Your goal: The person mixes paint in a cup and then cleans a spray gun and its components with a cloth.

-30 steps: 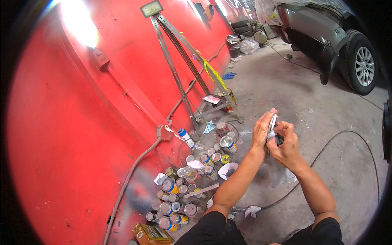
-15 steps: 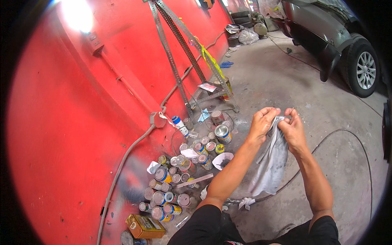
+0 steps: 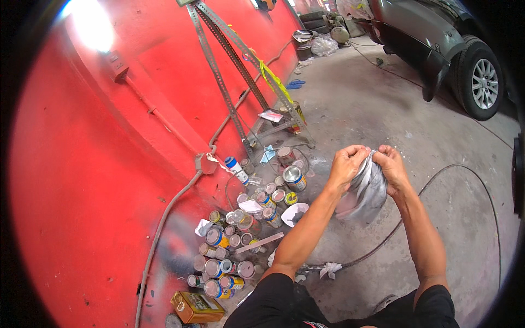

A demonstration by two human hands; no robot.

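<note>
Out in front of me, low in the view, a grey-white cloth (image 3: 361, 191) hangs from both hands, creased and blurred at its lower end. My left hand (image 3: 350, 164) pinches its top edge with closed fingers. My right hand (image 3: 389, 167) grips the same top edge just to the right, fingertips close to those of the left. Below and left of the cloth, a white tub (image 3: 296, 210) with dark residue stands among several paint cans (image 3: 294, 176) on the concrete floor.
A red wall (image 3: 93, 191) with grey conduit runs along the left. A metal A-frame stand (image 3: 224, 76) stands by it. A yellow tin (image 3: 199, 306) is at lower left. A black hose (image 3: 462, 167) loops across the floor at right. A dark car (image 3: 421, 33) fills the upper right.
The cloth, bunched between my hands a second ago, hung down long half a second ago and is now swung up shorter and blurred. My hands have moved slightly apart at the top.
</note>
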